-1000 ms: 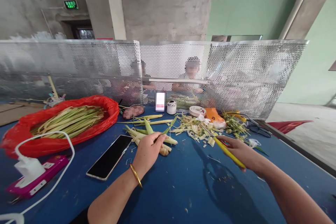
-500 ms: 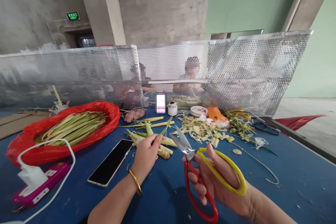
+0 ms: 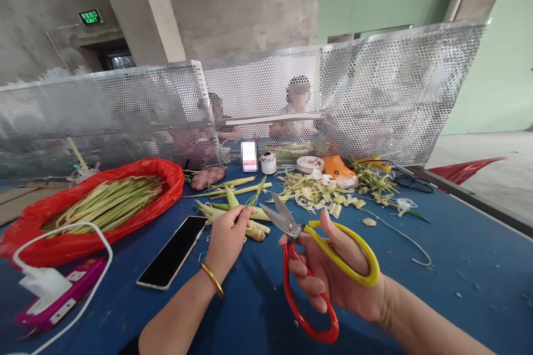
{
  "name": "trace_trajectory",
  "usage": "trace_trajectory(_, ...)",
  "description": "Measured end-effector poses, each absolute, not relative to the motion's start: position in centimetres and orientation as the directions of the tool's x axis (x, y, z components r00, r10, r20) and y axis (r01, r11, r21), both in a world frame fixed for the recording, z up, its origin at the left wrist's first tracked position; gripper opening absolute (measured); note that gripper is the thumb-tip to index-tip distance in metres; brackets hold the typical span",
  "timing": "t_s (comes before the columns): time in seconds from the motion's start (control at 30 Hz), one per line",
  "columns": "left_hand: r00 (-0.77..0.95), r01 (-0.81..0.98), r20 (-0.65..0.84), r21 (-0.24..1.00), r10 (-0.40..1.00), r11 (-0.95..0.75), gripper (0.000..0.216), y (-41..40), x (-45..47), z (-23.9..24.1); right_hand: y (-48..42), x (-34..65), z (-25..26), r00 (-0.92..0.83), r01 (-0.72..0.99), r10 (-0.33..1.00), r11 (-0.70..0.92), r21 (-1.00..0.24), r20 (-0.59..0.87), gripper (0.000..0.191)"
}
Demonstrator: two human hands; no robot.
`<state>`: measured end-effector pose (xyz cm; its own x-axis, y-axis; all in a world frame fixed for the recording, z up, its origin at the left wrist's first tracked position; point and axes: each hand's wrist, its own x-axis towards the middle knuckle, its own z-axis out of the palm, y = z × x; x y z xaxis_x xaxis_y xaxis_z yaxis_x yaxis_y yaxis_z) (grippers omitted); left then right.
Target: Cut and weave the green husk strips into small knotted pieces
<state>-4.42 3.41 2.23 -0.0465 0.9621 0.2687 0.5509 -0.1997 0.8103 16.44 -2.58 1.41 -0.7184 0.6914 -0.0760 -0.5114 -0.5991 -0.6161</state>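
Observation:
My right hand (image 3: 333,260) is wrapped round the handles of a pair of scissors (image 3: 293,228), one red and one yellow. Their blades are spread apart and point up and left, toward my other hand. My left hand (image 3: 227,233), with a gold bangle at the wrist, has thumb and fingers pinched together. What lies in the pinch is too small to make out. Just behind those fingertips are pale green leaves and husk-like stalks (image 3: 259,231) on the blue table (image 3: 250,310). A pointed green leaf (image 3: 259,188) rises close by the fingertips.
Left are a red plastic bag (image 3: 41,216) of long stalks, a purple power strip (image 3: 58,302) and a black-screened phone (image 3: 172,252). Trimmings (image 3: 308,191) and a tape roll (image 3: 310,163) lie right of centre. Behind a perforated metal screen (image 3: 375,89) sit two people.
The whole view has shifted, with the table and screen sitting a little higher and further left. Both hands keep nearly the same pose, and the scissor blades remain apart.

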Motion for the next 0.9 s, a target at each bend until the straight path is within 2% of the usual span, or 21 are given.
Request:
trace_trajectory(0.3, -0.012, 0.589, 0.324, 0.767, 0.946, -0.255, 0.037, 3.2, -4.0, 2.1, -2.6, 16.1, 0.8, -0.765, -0.515, 0.642, -0.656, -0.552, -0.049, 0.084)
trace_trajectory(0.57, 0.01, 0.387, 0.231, 0.896, 0.973, -0.217, 0.043, 3.4, -3.9, 1.5, -2.7, 16.1, 1.0, -0.747, -0.57, 0.665, -0.638, -0.517, 0.003, 0.083)
trace_trajectory(0.9, 0.104, 0.224, 0.086, 0.969, 0.991, -0.107, 0.042, 2.2, -2.6, 1.9, -2.7, 16.0, 0.8, -0.722, -0.597, 0.692, -0.621, -0.508, 0.003, 0.079)
